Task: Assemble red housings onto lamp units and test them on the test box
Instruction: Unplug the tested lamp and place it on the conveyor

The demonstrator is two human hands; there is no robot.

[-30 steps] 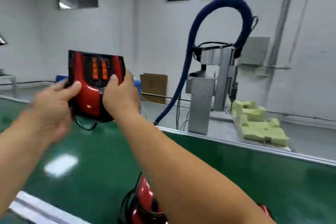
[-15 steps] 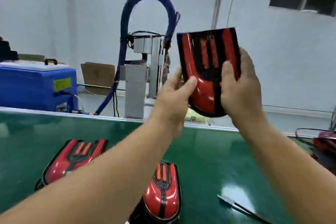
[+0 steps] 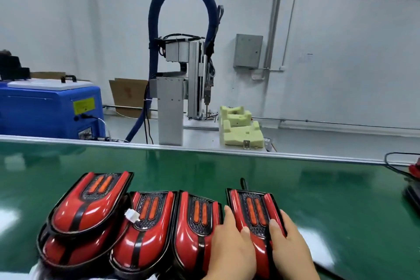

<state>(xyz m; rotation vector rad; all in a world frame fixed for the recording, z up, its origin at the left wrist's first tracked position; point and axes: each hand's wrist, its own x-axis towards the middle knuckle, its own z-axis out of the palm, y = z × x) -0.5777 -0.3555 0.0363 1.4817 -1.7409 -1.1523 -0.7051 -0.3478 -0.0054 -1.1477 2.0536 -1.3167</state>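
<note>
Several red lamp units with black trim and orange light strips lie side by side on the green conveyor belt (image 3: 318, 188). The rightmost lamp unit (image 3: 254, 209) rests on the belt between my hands. My left hand (image 3: 231, 250) grips its left edge with the thumb on top. On the other edge my right hand (image 3: 289, 248) grips it the same way. Beside it lie a third unit (image 3: 195, 227) and a second unit (image 3: 145, 232) with a white connector (image 3: 131, 215). The leftmost unit (image 3: 88, 207) is stacked tilted on another.
Behind the belt's metal rail stand a blue machine (image 3: 50, 107), a grey screwdriving station (image 3: 179, 98) with a blue hose, and yellow foam fixtures (image 3: 241, 129). Another red lamp with black cable (image 3: 413, 170) lies at the belt's right edge.
Both hands have brought the lamp unit down from eye height onto the belt, to the right of the row. The view has tilted down.
</note>
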